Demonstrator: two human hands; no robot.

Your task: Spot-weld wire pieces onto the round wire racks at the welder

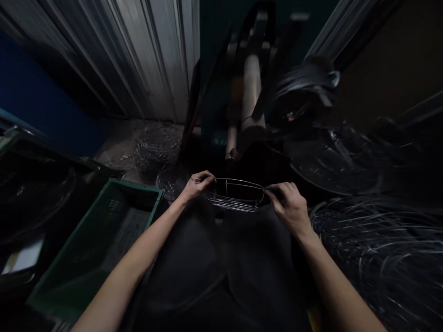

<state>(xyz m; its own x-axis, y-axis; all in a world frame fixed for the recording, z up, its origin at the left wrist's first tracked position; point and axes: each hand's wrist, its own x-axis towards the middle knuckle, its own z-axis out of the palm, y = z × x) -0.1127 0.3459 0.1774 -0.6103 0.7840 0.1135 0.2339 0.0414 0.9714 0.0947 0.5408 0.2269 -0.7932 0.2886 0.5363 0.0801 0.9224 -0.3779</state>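
Observation:
An oblong wire frame [238, 203] with several parallel wires along its lower side is held level above the person's dark-clothed lap. My left hand [200, 183] is closed on its left end. Its right end is pinched between the thumb and fingers of my right hand [288, 202]. Just beyond the frame stands a machine with a thick metal cylinder [252, 90].
A green plastic crate [72, 244] stands to the left. Bundles of wire pieces [157, 147] lie on the floor behind it. A large heap of bent wires [384, 258] fills the right side, with a round dark tray [311, 182] above it. Corrugated metal forms the wall.

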